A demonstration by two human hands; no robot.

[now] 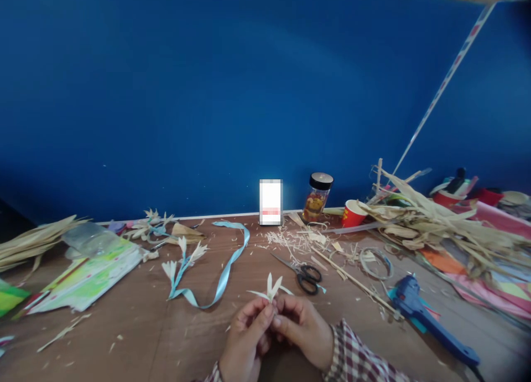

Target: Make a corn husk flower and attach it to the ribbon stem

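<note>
Near the front edge of the brown table [124,337], the left hand [244,343] and the right hand [302,329] are brought together, fingertips touching, both pinched on the base of a small pale husk flower [271,288] whose pointed petals fan upward above the fingers. The right wrist shows a checked sleeve [357,360]. Just beyond the flower lie black-handled scissors [305,275], and to the left a light blue ribbon [224,271] loops across the table with more husk flowers at its left end. To the right, near the edge, rests a blue glue gun [418,310]. Farther back stand a jar with a black lid [317,196], a red paper cup [352,213] and a heap of dried husks [431,221] against the blue wall [207,94]. Printed paper packets [89,277] lie at the left
</note>
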